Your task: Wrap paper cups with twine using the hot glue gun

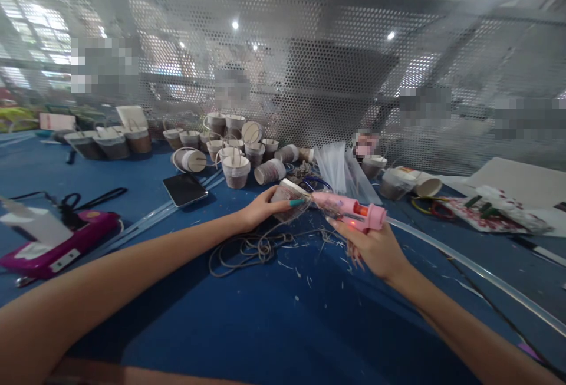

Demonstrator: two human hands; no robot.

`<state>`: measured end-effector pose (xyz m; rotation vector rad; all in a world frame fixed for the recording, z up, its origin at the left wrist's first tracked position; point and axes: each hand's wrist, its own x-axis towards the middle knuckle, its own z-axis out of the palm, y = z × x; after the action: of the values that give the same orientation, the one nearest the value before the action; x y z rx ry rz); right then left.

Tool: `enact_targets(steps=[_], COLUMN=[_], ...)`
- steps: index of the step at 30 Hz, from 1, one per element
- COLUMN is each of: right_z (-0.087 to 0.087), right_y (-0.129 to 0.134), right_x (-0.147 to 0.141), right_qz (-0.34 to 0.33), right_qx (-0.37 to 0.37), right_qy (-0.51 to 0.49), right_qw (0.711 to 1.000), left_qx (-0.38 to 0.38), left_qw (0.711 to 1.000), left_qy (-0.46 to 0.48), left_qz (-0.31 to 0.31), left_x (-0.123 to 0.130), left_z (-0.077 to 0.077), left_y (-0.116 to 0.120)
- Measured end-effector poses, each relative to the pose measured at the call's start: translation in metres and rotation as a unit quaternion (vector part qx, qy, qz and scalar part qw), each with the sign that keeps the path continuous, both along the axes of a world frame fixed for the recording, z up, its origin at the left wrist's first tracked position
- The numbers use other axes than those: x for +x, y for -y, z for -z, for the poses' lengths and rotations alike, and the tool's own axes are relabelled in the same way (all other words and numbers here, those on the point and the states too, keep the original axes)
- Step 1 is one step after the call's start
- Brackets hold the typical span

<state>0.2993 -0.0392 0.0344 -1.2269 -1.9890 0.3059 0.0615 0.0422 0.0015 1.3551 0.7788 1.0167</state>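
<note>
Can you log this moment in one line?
left hand: holding white-rimmed cup | right hand: gripping pink glue gun, aimed at cup | translucent glue stick: extends behind gun | cord: loose on blue table

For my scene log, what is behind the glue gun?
Behind the glue gun are translucent sticks and, to their right, an upright pot. What the gun and right hand cover cannot be seen.
</note>
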Motion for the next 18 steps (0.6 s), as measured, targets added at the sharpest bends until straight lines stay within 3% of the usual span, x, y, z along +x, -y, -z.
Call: enact_targets(steps=[4,8,18], right_z=[0.000,-0.004,-0.007], right_y=[0.001,0.004,0.008], right_x=[-0.002,-0.008,-0.015], right_qz=[0.019,0.061,0.108], right_qx=[-0.021,-0.100,-0.175], right_qy=[-0.030,-0.097,-0.167], right_qw=[0.999,0.988,0.964], left_qx=[-0.014,-0.044,-0.060], left_qw=[1.000,0.997,0.995], left_qy=[0.027,0.067,0.080], left_qz=[-0.001,-0.005,-0.006], left_x=[0.000,0.000,0.003], left_z=[0.003,0.005,-0.005], left_y=[-0.002,-0.004,0.004])
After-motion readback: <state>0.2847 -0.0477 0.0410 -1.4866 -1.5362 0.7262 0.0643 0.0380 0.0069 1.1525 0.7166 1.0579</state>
